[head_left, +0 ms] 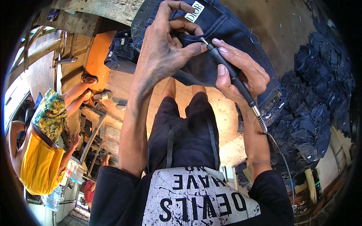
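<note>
A dark blue denim garment (235, 35) with pale stitching, likely jeans, lies across the table in front of me. My left hand (166, 41) rests on it, fingers curled and thumb bent in, gripping the cloth around a stitched, curved edge. Near those fingertips a white label (194, 12) sits on the denim. In my right hand (245, 71) is a black pen-shaped rotary tool (230, 69), fingers wrapped round its barrel. Its thin tip touches or nearly touches the stitched edge beside my left thumb. A spring sleeve and thin cable trail from its lower end.
Heaped dark denim pieces (313, 98) fill the right side. Another folded denim garment (122, 49) hangs at the table's left edge. The tool's cable (284, 158) runs down past my right arm. Far left, a person in yellow (41, 162) sits near sandals (102, 95) on the floor.
</note>
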Demonstrator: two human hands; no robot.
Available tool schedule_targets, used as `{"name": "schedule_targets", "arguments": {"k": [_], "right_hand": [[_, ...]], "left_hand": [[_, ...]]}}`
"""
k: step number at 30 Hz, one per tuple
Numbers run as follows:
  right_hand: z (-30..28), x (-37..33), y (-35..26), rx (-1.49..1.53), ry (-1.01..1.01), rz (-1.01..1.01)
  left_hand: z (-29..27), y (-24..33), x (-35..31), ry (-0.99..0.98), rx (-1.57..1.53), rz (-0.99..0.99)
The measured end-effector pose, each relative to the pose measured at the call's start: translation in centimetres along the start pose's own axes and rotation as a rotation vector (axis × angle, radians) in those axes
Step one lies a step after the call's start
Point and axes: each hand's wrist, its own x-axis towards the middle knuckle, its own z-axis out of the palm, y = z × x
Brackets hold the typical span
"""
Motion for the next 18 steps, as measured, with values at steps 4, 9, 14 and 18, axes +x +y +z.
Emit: {"name": "schedule_targets", "arguments": {"k": [4,9,14,18], "right_hand": [[-0.6,-0.2,-0.5,0.043,-0.075,0.036],[-0.2,-0.1,0.0,0.011,0.001,0.03],[0.1,0.0,0.2,0.057,0.049,0.045],[0.1,0.0,0.2,0.037,0.049,0.042]], "left_hand": [[0.3,-0.1,-0.1,0.029,0.024,-0.057],[0.4,-0.4,0.1,0.019,-0.024,0.003],[0.2,-0.7,-0.1,0.01,-0.066,-0.002],[0.4,-1.2,0.1,0.027,-0.085,0.014]]}}
